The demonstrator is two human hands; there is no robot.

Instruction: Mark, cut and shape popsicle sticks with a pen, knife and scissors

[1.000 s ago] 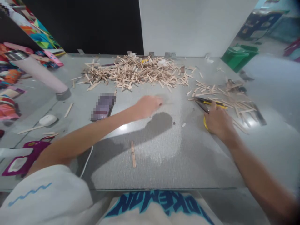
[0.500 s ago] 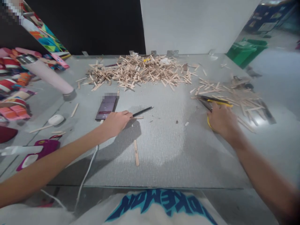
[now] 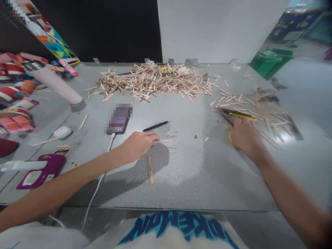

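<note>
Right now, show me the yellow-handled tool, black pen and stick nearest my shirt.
Yellow-handled tool (image 3: 232,112): head view, on its dark upper part.
Black pen (image 3: 156,126): head view, middle of its barrel.
Stick (image 3: 150,170): head view, middle of its length.

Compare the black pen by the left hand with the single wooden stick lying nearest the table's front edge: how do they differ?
Colour: the pen is black, while the wooden stick is pale tan.
Shape: the pen is slim and tapers to a tip; the stick looks flat and blunt-ended.
Pose: the pen slants crosswise; the stick points roughly toward the front edge.
Shared: both lie on the grey table.
</note>
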